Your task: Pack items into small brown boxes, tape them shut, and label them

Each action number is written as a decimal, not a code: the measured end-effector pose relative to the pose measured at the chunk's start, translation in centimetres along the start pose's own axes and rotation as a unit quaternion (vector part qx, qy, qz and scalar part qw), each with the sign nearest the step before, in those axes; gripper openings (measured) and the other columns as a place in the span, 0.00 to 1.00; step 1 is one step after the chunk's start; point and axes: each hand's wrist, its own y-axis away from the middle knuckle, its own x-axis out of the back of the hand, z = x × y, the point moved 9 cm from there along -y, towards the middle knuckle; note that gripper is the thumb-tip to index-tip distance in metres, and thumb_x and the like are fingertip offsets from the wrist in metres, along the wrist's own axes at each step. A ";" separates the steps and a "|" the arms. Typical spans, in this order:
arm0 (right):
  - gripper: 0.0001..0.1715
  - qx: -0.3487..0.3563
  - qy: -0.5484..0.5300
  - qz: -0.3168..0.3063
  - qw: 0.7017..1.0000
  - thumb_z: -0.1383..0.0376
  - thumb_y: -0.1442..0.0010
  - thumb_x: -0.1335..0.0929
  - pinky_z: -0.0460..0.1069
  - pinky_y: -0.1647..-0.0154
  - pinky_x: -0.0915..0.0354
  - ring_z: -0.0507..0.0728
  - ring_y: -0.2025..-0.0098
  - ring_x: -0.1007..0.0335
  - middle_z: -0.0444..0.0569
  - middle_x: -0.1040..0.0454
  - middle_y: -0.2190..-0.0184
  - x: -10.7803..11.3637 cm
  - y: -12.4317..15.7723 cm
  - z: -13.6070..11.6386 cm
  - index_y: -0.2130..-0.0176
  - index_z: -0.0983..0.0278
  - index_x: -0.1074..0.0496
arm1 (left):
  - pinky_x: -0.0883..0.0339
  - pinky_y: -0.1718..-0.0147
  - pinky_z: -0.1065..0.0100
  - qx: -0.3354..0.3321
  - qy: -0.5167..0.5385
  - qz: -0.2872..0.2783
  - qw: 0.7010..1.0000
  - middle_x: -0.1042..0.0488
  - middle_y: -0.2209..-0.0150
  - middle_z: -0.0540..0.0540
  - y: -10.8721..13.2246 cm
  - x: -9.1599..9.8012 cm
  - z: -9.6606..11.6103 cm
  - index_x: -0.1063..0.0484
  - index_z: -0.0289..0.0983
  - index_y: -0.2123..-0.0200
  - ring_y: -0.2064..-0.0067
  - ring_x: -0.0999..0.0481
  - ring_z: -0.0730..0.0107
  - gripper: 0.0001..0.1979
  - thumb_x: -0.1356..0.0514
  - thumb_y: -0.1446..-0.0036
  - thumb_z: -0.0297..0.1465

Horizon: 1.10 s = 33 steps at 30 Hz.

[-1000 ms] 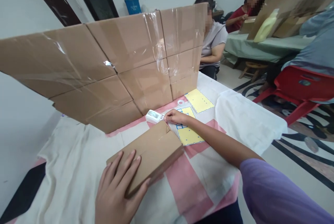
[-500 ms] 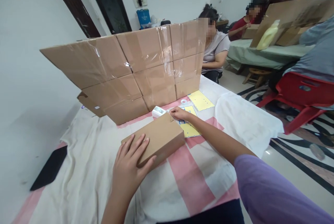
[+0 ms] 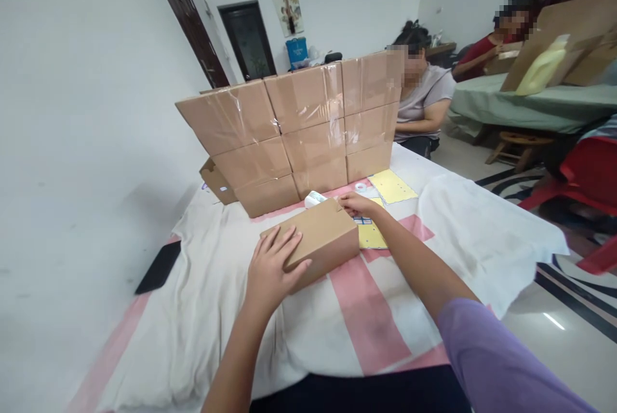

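A closed brown cardboard box lies on the cloth-covered table in front of me. My left hand lies flat on the box's near left corner, fingers spread. My right hand reaches to the box's far right corner with fingers pinched together; what they hold is too small to make out. A white tape dispenser sits just behind the box. Yellow sheets with blue edges lie right of the hand, one partly under my wrist.
A wall of taped cardboard boxes stands across the table's far side. A small tape roll lies by it. Two people sit beyond at the right, near a green-covered table and a red chair. A black object lies at the table's left edge.
The camera has pulled back and tilted up, so the box and hands look smaller and farther. My left hand stays on the box; my right hand stays at its far corner.
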 end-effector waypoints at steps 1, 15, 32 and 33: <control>0.17 0.007 -0.017 0.004 1.000 0.59 0.51 0.25 0.42 0.84 0.58 0.44 0.84 0.56 0.33 0.47 0.86 0.1 0.3 -0.3 0.74 0.64 0.35 | 0.41 0.35 0.38 0.005 0.005 -0.002 1.000 0.29 0.36 0.44 0.0 0.0 0.0 0.28 0.44 0.39 0.32 0.36 0.43 0.25 0.38 0.38 0.43; 0.28 0.162 -0.103 0.087 0.978 0.46 0.56 0.22 0.47 0.62 0.34 0.51 0.69 0.32 0.43 0.30 0.75 -0.2 5.3 -4.9 0.72 0.66 0.30 | 0.44 0.32 0.43 0.005 0.042 -0.033 0.999 0.31 0.34 0.45 0.2 0.3 0.3 0.29 0.42 0.38 0.30 0.40 0.45 0.27 0.39 0.37 0.46; 0.15 0.330 0.097 0.069 0.937 0.62 0.39 0.32 0.48 0.67 0.37 0.53 0.69 0.31 0.45 0.23 0.69 -11.9 19.1 -16.6 0.53 0.63 0.23 | 0.43 0.33 0.44 0.005 0.082 -0.033 0.996 0.30 0.35 0.48 1.0 1.2 0.9 0.27 0.47 0.40 0.31 0.37 0.46 0.29 0.33 0.43 0.47; 0.14 0.330 0.108 0.065 0.936 0.63 0.39 0.32 0.48 0.66 0.37 0.54 0.68 0.30 0.45 0.23 0.69 -12.8 19.4 -16.5 0.54 0.63 0.23 | 0.43 0.33 0.44 0.006 0.087 -0.034 0.996 0.30 0.35 0.48 1.1 1.4 1.1 0.26 0.47 0.40 0.31 0.37 0.45 0.29 0.32 0.44 0.47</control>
